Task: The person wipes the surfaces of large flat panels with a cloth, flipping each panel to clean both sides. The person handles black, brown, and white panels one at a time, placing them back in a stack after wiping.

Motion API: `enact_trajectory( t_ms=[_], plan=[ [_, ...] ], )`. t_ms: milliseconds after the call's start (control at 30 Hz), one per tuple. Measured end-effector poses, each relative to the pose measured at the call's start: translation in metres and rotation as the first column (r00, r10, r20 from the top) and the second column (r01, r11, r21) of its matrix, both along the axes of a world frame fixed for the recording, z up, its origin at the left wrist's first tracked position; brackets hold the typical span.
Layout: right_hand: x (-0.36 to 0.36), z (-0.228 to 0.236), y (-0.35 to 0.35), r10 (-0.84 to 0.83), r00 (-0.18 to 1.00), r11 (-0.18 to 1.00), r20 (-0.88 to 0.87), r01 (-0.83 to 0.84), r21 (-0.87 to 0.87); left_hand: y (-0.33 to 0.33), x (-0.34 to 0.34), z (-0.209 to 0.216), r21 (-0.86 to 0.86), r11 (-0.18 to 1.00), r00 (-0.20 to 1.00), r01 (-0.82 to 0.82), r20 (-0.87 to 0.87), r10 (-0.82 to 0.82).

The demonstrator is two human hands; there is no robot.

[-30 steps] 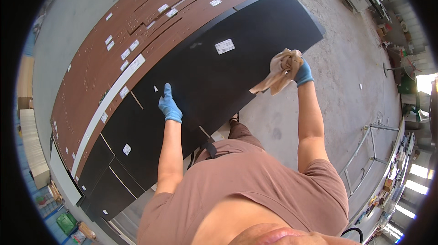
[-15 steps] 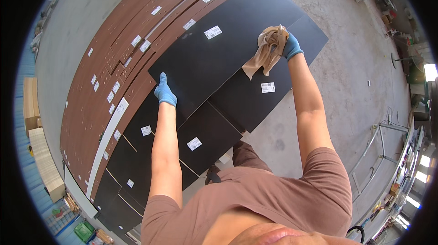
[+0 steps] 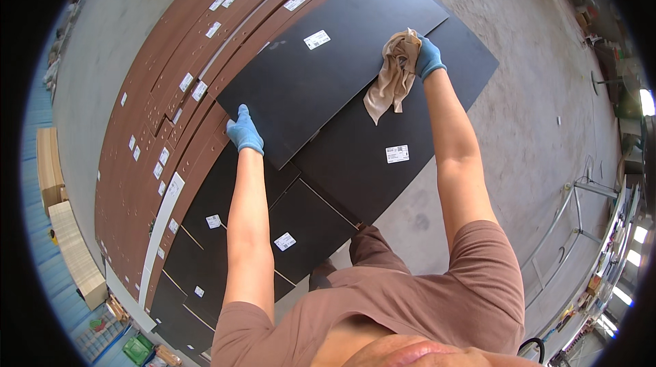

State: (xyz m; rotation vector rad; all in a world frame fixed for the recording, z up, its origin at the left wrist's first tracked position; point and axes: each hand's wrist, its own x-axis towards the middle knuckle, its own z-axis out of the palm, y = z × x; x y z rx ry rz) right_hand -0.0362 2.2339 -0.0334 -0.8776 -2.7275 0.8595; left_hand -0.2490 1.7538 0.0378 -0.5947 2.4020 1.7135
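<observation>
A large black panel (image 3: pixel 328 66) with a white label lies tilted across other black boards. At its left edge is my left hand (image 3: pixel 244 131) in a blue glove, closed on that edge with the fingers partly hidden. My right hand (image 3: pixel 429 58), gloved the same, grips a crumpled beige cloth (image 3: pixel 396 70) at the panel's near right edge. The cloth hangs down over a second black panel (image 3: pixel 369 155), which also bears a label. Whether the right fingers hold the panel too is hidden.
Brown drilled boards (image 3: pixel 164 80) with several labels spread out on the left. More black boards (image 3: pixel 225 244) lie close to my body. A white strip (image 3: pixel 162 230) runs along the brown ones. A metal frame (image 3: pixel 581 210) stands on the concrete floor (image 3: pixel 506 134) at right.
The upper panel has shifted away and to the left, baring more of the panel beneath. Both hands moved with it; my left hand went from lying on its surface to its edge.
</observation>
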Motion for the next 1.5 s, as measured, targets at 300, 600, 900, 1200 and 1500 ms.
enact_trajectory(
  t_ms=[300,600,900,1200,1500],
  plan=[
    [-0.028,0.049,-0.029,-0.631,0.741,0.571,-0.230,0.243,-0.784,0.007,0.009,-0.003,-0.610,0.770,0.945,0.187,-0.101,-0.310],
    [-0.037,0.076,-0.054,-0.739,0.674,0.520,-0.005,0.565,-0.641,0.018,0.041,0.009,-0.648,0.700,0.930,0.300,0.035,-0.366],
    [-0.039,0.077,-0.063,-0.811,0.586,0.468,0.004,0.652,-0.596,0.013,0.038,-0.005,-0.636,0.726,0.932,0.260,-0.032,-0.362],
    [-0.032,0.082,-0.071,-0.689,0.724,0.632,-0.027,0.583,-0.510,0.023,0.042,0.004,-0.710,0.662,0.937,0.240,-0.007,-0.348],
    [-0.029,0.057,-0.054,-0.871,0.491,0.228,-0.026,0.357,-0.906,-0.018,-0.008,-0.026,0.169,0.986,0.997,-0.009,0.079,-0.004]
  ],
)
